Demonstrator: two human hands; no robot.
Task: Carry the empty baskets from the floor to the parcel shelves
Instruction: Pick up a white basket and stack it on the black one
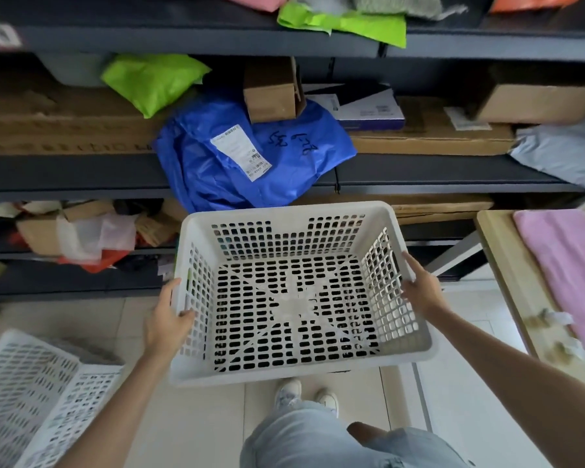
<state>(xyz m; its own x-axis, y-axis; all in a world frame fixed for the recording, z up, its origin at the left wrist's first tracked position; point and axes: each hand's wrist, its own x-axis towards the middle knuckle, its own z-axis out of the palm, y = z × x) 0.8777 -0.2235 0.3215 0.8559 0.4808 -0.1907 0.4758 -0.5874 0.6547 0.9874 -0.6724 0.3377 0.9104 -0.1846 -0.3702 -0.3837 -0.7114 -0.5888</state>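
Empty white basket (298, 295) held level off the floor, just before the parcel shelves (81, 170), left hand (168, 319) and right hand (419, 292) each closing a grip on its side rims; keep it level, clear the blue parcel (250, 157) overhanging the shelf edge.

Between the left hand (166, 320) and the right hand (419, 288) sits a white perforated plastic basket (284, 211), smooth and matt. Just beyond it, a crinkled glossy blue plastic mailer bag (284, 163) bears a white paper label (240, 152). Atop the bag rests a small matt brown cardboard box (271, 96). The dark grey shelf (419, 170) looks like matt painted metal. Right of the right hand, a soft pink cloth (568, 271) lies on a pale wood-look table (497, 251). Left of the left hand, a second white plastic lattice basket (31, 393) looks matt.
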